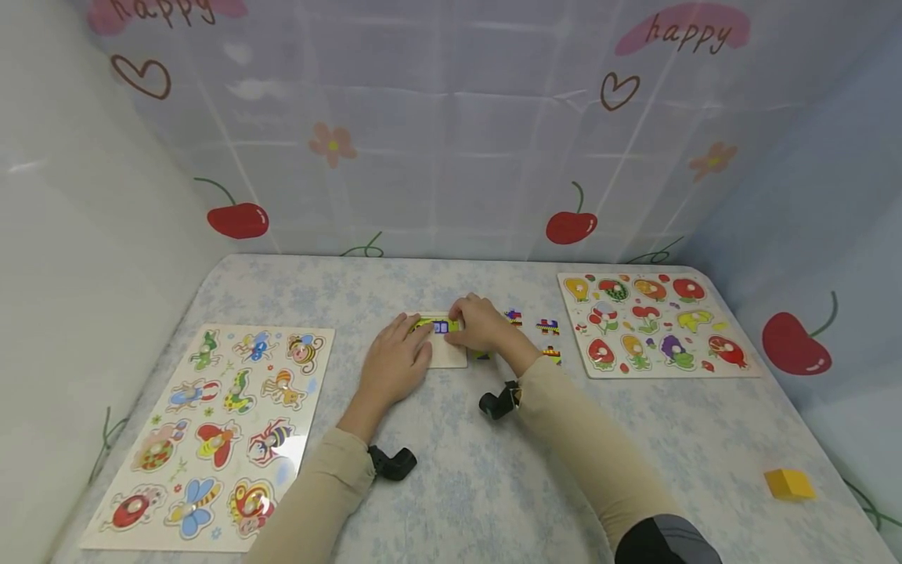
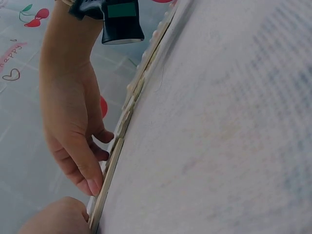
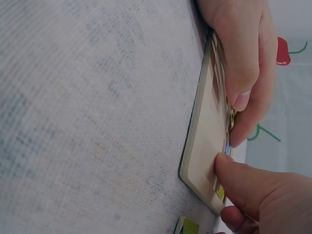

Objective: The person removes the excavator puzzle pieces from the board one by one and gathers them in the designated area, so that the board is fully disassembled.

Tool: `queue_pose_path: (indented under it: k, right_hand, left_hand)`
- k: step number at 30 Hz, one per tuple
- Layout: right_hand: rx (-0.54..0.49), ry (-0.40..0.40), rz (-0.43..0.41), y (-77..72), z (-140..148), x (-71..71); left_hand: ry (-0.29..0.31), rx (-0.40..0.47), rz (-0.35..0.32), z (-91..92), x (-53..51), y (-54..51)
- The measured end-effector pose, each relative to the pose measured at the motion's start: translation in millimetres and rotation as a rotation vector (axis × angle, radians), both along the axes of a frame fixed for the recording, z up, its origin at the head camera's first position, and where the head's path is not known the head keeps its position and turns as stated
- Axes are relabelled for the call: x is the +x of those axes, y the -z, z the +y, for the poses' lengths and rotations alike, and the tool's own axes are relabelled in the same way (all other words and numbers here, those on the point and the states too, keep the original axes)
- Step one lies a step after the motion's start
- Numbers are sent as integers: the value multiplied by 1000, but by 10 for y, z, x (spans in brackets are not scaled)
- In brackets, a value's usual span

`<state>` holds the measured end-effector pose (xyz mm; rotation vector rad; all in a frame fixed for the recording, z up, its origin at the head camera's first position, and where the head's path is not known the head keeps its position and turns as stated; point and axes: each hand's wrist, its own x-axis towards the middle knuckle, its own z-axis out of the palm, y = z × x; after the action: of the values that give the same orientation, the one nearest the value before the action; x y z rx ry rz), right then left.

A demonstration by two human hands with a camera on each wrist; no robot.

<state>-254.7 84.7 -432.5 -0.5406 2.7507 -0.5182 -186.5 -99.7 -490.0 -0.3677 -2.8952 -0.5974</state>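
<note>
A small wooden puzzle board [image 1: 447,359] lies on the table under both hands. Along its far side sit flat puzzle pieces [image 1: 441,327], yellow-green with blue windows. My left hand [image 1: 396,362] rests at the board's left side, its fingers extended onto the pieces; in the right wrist view its thumb and a fingertip touch them. At the right end, my right hand [image 1: 482,325] has its thumb and curled fingers about a yellow-edged puzzle piece [image 3: 221,192], which they mostly hide. Loose puzzle pieces [image 1: 547,327] lie to the right of that hand.
A large insect puzzle board [image 1: 320,342] lies at the left, and a fruit puzzle board [image 1: 658,372] at the back right. Near the right table edge stands a yellow block [image 1: 789,485]. A printed curtain [image 1: 437,180] hangs behind the table.
</note>
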Motion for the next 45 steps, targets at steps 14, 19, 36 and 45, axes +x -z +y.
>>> queue_pose_path:
  k: [14,19,36,45]
  right_hand:
    - [-71,23,-19,-29,28,24]
    - [-185,61,-63,-8,70,24]
    - [-384,285,-57,-122,885,-192]
    - [-287,414,-26,-74,1295,-326]
  left_hand:
    - [15,-43,-5,26,-4,12]
    - [16,-23,22,25,-7,30]
    - [-1,48,-26,-29,10,12]
    - [-4,67,-30,-13,31,-25]
